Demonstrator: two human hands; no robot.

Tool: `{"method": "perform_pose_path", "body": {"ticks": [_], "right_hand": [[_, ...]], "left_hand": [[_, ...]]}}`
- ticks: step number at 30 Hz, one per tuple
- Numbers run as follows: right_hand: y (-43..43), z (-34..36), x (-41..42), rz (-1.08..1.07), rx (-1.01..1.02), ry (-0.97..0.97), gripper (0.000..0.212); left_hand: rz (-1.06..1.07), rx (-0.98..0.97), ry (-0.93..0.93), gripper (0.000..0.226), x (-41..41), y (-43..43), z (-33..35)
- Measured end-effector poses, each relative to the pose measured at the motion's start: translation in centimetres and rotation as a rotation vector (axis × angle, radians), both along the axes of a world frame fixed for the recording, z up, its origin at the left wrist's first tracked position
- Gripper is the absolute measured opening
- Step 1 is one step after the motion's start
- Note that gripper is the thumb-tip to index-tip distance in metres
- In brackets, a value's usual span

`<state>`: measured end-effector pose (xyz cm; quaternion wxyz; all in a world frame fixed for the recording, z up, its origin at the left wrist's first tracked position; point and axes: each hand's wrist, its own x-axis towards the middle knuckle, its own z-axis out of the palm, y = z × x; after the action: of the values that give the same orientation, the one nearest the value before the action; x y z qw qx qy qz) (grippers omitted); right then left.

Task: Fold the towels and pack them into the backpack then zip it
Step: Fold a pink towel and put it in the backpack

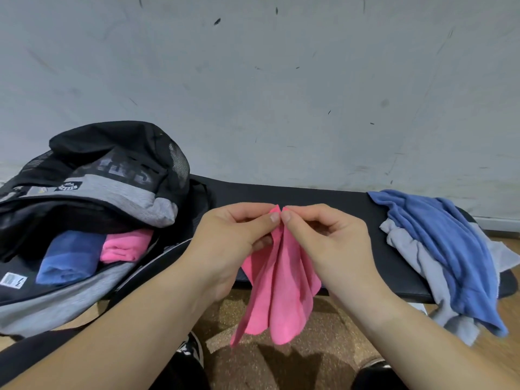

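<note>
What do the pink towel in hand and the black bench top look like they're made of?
Pink towel: thin, soft matte cloth, likely microfibre; it hangs in limp folds. Black bench top: smooth, slightly sheened covering, probably vinyl or leatherette over padding, judging by its rounded edge.

The legs wear black trousers (pixel 25 357); the black shoes (pixel 194 347) carry white markings.
</note>
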<state>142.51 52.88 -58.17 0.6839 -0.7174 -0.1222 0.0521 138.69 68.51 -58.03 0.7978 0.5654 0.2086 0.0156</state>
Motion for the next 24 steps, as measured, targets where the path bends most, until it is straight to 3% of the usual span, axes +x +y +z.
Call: {"method": "perform_pose_path", "body": {"ticks": [7, 13, 15, 18, 20, 22, 24], "right_hand": [[0.2, -0.3, -0.3, 0.084, -0.09, 0.001, 0.026], [-0.3, 0.2, 0.5, 0.179, 0.135, 0.258, 0.03], [-0.8, 0.0, 1.2, 0.145, 0.107, 0.197, 0.016], [-1.9, -0.8, 2.4, 0.215, -0.151, -0.023, 0.039], [-2.3, -1.2, 2.9, 0.377, -0.254, -0.132, 0.038], [-2.9, -1.4, 2.9, 0.517, -0.185, -0.105, 0.025], [-3.2, -1.1, 2.4, 0.582, -0.12, -0.056, 0.028]], "left_hand": [[-0.072, 0.05, -0.04, 0.016, -0.2, -0.3, 0.2], [-0.037, 0.158, -0.073, 0.011, -0.2, 0.2, 0.6], [-0.064, 0.25, -0.085, 0.011, -0.3, 0.4, 0.6], [-0.123, 0.331, -0.107, 0.012, -0.7, 0.5, 1.0], [-0.179, 0.327, -0.137, 0.01, -1.2, 0.7, 1.5], [-0.207, 0.35, -0.198, 0.008, -1.7, 1.1, 2.0], [-0.185, 0.356, -0.252, 0.006, -2.3, 1.3, 2.4]]}}
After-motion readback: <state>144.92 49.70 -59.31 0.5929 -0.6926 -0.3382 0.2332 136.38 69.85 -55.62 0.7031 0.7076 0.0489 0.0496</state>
